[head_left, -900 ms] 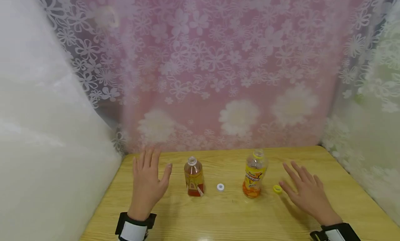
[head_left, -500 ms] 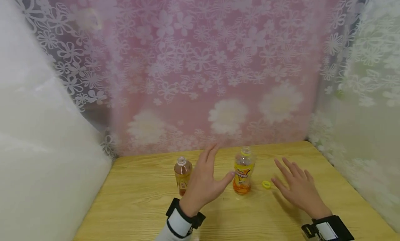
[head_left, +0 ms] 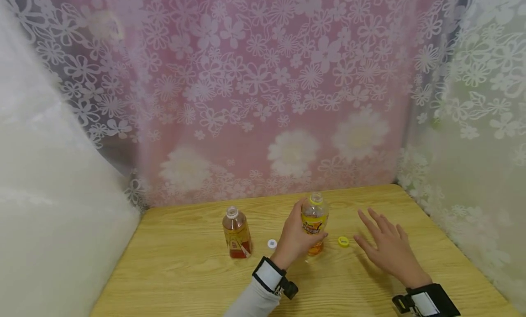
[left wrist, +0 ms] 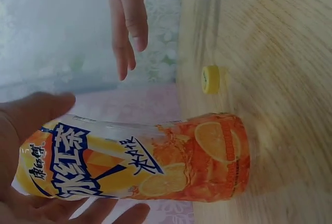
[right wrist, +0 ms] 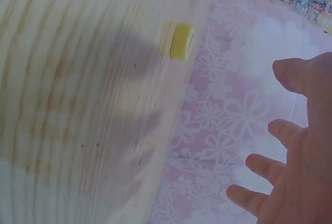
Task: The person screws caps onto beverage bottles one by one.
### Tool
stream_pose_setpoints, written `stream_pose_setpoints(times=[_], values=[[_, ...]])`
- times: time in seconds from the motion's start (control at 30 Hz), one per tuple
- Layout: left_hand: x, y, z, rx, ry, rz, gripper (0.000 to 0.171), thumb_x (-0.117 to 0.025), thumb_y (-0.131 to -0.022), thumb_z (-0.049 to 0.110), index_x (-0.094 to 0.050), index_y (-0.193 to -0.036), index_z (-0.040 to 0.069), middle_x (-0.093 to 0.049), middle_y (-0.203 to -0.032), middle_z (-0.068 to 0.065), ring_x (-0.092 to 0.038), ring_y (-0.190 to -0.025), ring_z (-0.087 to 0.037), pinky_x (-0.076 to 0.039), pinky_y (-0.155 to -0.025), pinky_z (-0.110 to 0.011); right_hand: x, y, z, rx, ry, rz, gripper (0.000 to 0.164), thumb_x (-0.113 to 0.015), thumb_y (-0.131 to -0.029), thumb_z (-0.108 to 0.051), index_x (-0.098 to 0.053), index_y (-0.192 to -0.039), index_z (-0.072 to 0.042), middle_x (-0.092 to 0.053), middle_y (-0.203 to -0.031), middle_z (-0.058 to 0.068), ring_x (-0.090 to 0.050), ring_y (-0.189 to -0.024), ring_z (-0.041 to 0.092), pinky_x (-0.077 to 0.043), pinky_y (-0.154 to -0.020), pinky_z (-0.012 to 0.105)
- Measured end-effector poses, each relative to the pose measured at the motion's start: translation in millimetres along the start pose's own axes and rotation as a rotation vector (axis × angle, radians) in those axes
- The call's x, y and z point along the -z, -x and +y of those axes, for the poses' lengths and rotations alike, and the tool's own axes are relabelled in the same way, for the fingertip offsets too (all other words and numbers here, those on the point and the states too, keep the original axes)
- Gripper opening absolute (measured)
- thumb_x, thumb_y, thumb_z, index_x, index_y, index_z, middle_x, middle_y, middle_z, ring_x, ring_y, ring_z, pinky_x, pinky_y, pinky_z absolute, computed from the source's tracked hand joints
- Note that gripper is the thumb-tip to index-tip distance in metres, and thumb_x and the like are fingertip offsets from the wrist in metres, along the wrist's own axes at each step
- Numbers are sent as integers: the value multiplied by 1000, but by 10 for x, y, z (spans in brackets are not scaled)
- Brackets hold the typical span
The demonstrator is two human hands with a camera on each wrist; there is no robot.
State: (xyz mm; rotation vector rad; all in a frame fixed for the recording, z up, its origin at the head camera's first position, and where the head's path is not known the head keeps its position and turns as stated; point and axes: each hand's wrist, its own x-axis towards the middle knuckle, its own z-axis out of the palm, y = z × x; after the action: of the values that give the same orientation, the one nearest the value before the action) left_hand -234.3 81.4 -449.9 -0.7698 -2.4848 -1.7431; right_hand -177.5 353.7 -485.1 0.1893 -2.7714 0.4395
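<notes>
In the head view my left hand (head_left: 296, 238) is around a clear iced tea bottle (head_left: 315, 223) with a yellow-orange label, thumb on the near side. The iced tea bottle (left wrist: 192, 156) stands upright on the table, uncapped, with its label partly covered by the hand. My right hand (head_left: 390, 250) hovers to its right with fingers spread, holding nothing. Between that hand and the bottle lies a yellow cap (head_left: 343, 241). A second uncapped bottle (head_left: 237, 235), holding reddish-brown drink, stands on the left. A white cap (head_left: 272, 244) lies beside my left hand.
Everything stands on a wood-grain table (head_left: 172, 271). A pink flowered curtain (head_left: 263, 102) hangs behind its back edge. White sheeting (head_left: 53, 193) borders the left side, and a pale flowered sheet (head_left: 468, 193) the right.
My left hand has moved right, from left of the brown-drink bottle, past it, to the iced tea bottle. The right hand stays raised near the yellow cap. The head view has shifted slightly.
</notes>
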Motion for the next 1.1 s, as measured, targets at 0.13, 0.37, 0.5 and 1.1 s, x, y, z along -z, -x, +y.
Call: stream_pose_setpoints(times=[0.13,0.37,0.5,1.1], values=[[53,36,12,-8,-39,7,71,-83,-87,27,-43,-146,24,-57,-136,3,-60,-121,-16,-54,-93,-40,-38,-19,-48,4,4,-6,75,-61,-100,-49,-27,-162,-23,-30,-162,22,-29,-141,56,-15,-104,81],[445,300,106,-37,-90,4,67,-82,-88,35,-44,-143,30,-56,-136,7,-57,-123,-13,-56,-90,-35,-126,-74,-180,67,9,33,74,-69,-97,-38,-35,-159,-17,-42,-152,27,-42,-130,55,-27,-98,78],[798,554,226,-49,-120,17,71,-81,-88,36,-42,-147,28,-57,-137,5,-58,-124,-16,-57,-90,-35,-137,-144,-227,92,27,8,69,-72,-95,-33,-43,-154,-9,-47,-146,28,-50,-123,54,-39,-91,75],[1468,1071,301,-60,-202,85,81,-85,-86,24,-36,-151,30,-59,-135,4,-63,-119,-16,-57,-88,-35,-473,-379,-344,-25,-83,-261,30,-77,-89,-14,-68,-114,0,-54,-89,6,-48,-72,17,-43,-63,35]])
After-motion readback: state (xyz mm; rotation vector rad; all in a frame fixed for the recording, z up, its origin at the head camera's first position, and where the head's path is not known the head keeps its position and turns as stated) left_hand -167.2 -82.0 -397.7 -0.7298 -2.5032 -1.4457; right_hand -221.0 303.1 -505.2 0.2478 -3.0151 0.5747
